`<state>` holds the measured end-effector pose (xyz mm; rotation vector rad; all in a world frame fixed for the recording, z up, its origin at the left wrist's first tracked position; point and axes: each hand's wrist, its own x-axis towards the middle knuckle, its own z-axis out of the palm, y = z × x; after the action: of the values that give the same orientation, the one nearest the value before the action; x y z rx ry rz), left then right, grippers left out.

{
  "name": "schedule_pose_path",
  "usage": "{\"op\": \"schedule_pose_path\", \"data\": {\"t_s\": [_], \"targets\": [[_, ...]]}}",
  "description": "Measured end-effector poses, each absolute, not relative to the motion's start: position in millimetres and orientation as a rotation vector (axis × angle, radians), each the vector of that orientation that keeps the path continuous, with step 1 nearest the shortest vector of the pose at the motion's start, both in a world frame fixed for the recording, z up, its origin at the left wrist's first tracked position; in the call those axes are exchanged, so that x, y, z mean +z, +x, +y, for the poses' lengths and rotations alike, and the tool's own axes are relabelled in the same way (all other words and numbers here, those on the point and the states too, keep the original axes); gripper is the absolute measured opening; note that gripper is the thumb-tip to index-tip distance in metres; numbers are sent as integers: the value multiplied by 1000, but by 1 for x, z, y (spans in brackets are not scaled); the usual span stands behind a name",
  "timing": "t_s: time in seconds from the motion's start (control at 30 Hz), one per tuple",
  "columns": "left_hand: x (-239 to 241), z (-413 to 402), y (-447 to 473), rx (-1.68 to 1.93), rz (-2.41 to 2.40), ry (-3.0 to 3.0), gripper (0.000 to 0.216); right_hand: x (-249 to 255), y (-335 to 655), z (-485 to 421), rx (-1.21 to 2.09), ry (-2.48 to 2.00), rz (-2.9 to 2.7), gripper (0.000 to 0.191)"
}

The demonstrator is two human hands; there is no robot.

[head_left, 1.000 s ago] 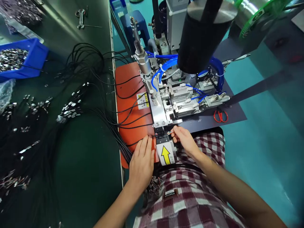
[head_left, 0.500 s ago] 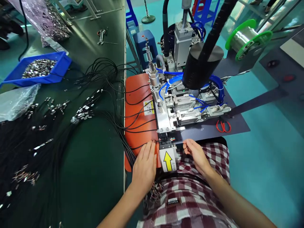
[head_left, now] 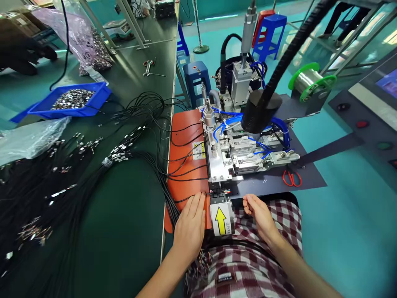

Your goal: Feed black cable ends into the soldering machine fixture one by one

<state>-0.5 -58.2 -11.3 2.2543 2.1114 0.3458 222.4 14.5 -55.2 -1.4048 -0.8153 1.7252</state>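
My left hand lies flat on the orange plate, fingers stretched and side by side. A black cable runs across the plate and under its fingertips. The cable's stripped end, with thin coloured wires, sits in the black clamp of the machine. My right hand is curled closed just right of the clamp, above my lap, apart from the wires; nothing shows in its fingers. Below the clamp is a white label with a yellow arrow. Several more black cables cross the plate into the metal machine.
Bundles of black cables cover the dark green table on the left. A blue tray there holds small metal parts. Red-handled scissors lie on the machine's base. A green-rimmed wire spool and blue stools stand farther back.
The view has tilted up slightly, so the scene sits lower and more of the background shows. Both hands keep nearly the same pose and place at the machine.
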Motion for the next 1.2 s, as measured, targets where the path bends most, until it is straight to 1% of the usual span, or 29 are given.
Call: {"op": "schedule_pose_path", "data": {"t_s": [0.17,0.27,0.43,0.53,0.6,0.67,0.73,0.77,0.83,0.9,0.97,1.03,1.1,1.2], "targets": [[-12,-61,0,359,2085,2220,50,-50,223,17,1702,-1430,-825,33],[-6,-47,-3,381,2058,2144,48,-50,224,15,1718,-1436,-791,32],[14,5,-20,555,1887,2035,39,-49,227,15,1738,-1399,-750,29],[35,12,-34,632,1758,2043,32,-36,237,11,1614,-1409,-751,26],[51,-1,-43,486,1669,2149,25,-22,246,6,1517,-1416,-824,22],[63,-19,-51,137,1530,2311,19,-6,253,-1,1528,-1408,-996,21],[69,-33,-59,-151,1460,2426,18,9,252,-7,1574,-1356,-1197,21],[70,-36,-63,-245,1439,2454,18,15,248,-8,1617,-1337,-1290,22],[71,-35,-69,-318,1388,2443,20,25,235,-8,1688,-1305,-1431,24],[72,-27,-75,-226,1306,2359,22,30,219,-6,1740,-1253,-1504,25],[76,-19,-79,8,1252,2224,22,31,206,-4,1760,-1184,-1594,23],[81,-15,-82,249,1263,2088,19,32,198,-1,1753,-1104,-1654,26],[83,-15,-82,391,1341,2016,17,32,195,0,1781,-1007,-1621,36],[78,-21,-82,442,1450,2048,15,32,196,1,1888,-849,-1450,51]]}}
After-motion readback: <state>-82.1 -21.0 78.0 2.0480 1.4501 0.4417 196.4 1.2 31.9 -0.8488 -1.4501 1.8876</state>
